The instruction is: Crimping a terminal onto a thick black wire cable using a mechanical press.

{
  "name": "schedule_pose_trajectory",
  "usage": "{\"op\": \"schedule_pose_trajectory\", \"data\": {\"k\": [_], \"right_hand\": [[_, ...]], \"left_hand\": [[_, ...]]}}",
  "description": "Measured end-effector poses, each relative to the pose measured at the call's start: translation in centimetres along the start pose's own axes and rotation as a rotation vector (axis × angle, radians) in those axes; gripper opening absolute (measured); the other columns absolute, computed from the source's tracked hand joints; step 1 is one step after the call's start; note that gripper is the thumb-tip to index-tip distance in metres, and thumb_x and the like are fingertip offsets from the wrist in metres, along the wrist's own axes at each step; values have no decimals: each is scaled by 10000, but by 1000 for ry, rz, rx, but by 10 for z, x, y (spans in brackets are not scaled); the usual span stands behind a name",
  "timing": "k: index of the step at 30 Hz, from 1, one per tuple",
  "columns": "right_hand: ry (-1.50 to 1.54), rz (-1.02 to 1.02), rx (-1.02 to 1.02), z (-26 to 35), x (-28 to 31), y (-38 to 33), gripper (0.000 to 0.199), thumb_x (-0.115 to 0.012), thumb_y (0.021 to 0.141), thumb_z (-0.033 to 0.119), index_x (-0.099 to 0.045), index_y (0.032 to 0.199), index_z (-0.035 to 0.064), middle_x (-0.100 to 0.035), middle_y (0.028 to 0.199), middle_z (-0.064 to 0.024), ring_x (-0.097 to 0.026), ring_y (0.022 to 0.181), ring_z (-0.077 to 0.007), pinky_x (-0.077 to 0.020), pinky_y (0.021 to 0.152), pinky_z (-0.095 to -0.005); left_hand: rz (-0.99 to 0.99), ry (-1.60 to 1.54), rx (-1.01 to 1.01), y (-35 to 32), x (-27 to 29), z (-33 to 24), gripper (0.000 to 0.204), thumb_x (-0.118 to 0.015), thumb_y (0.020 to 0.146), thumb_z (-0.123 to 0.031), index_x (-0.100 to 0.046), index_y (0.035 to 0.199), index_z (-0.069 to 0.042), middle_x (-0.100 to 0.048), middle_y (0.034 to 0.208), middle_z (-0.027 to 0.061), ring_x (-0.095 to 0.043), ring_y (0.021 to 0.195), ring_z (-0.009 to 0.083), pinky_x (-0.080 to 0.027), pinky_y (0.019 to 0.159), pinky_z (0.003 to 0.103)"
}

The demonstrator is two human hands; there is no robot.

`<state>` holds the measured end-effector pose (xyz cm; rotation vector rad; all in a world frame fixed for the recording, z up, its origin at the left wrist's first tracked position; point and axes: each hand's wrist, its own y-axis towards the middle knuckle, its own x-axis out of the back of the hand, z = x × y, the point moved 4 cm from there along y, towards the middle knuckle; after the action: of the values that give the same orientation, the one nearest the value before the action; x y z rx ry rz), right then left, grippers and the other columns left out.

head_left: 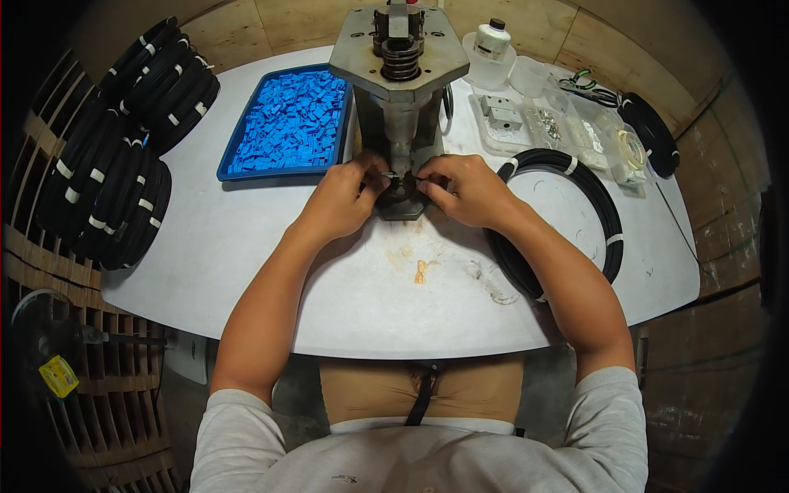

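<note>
A metal bench press (400, 62) with a spring on top stands at the far middle of the table. My left hand (341, 195) is at the left of its lower tool, thumb and fingers pinched together around a small silvery piece (390, 174). From the other side my right hand (464, 187) reaches in, its fingertips also closed in a pinch near the tool. What the right fingers hold is too small and dark to make out. A coil of black cable (610, 205), tied with white bands, lies under and beside my right forearm.
At the left a blue tray (223, 171) holds many small blue parts (288, 119). Banded black coils (107, 181) are stacked along the left edge. Toward the back right are a white bottle (493, 39), metal blocks (501, 113), clear trays of small parts (546, 127) and green-handled pliers (582, 78).
</note>
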<state>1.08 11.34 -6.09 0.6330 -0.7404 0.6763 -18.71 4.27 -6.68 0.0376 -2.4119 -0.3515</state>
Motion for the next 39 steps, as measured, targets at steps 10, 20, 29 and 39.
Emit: {"op": "schedule_pose_trajectory", "data": {"k": [10, 20, 29, 39], "right_hand": [[-9, -21, 22, -2, -1, -1, 207, -709, 919, 116, -739, 1075, -16, -760, 924, -177, -748, 818, -280, -590, 750, -357], [40, -4, 72, 1, 1, -4, 163, -704, 888, 140, -724, 969, 1, -728, 817, -161, -719, 735, -295, -569, 695, -378], [85, 40, 174, 1, 2, -7, 139, -714, 869, 152, -715, 918, 21, -721, 778, -140, -709, 684, -278, -560, 651, -366], [84, 51, 198, 4, 3, -8, 143, -708, 870, 164, -712, 908, 25, -714, 782, -142, -707, 697, -289, -561, 660, -377]], "left_hand": [[4, -16, 21, 0, 0, -2, 143, -640, 954, -68, -613, 1044, 40, -704, 923, 191, -694, 857, 321, -528, 767, 395], [50, -57, -11, -2, 5, -4, 161, -648, 936, -70, -641, 1044, 49, -713, 937, 167, -708, 876, 268, -556, 807, 390], [132, -58, -22, -6, 8, -1, 223, -718, 913, -118, -707, 1070, 41, -752, 964, 164, -729, 893, 247, -574, 812, 368], [183, -87, 9, -8, 10, 0, 266, -749, 895, -142, -726, 1084, 44, -755, 981, 145, -716, 907, 217, -566, 828, 356]]}}
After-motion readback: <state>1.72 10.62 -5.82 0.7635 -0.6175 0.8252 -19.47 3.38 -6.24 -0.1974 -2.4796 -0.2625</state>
